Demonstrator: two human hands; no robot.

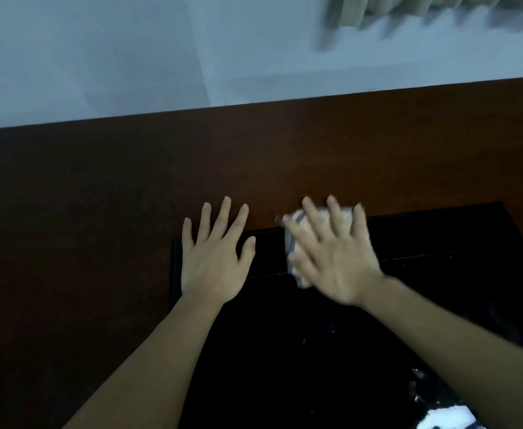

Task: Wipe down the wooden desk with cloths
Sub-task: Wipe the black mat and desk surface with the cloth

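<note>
The dark reddish wooden desk (105, 193) fills the middle of the head view. A glossy black inlay panel (440, 274) lies in its near half. My right hand (334, 252) presses flat with spread, straight fingers on a crumpled white cloth (297, 239) at the panel's far edge; hand and cloth are motion-blurred. My left hand (215, 255) rests flat on the desk beside it, fingers spread, palm on the panel's left corner, holding nothing.
A pale wall (114, 51) rises behind the desk's far edge. A beige curtain (424, 7) hangs at the top right, blurred. Something white (446, 419) reflects or lies on the black panel at the bottom right.
</note>
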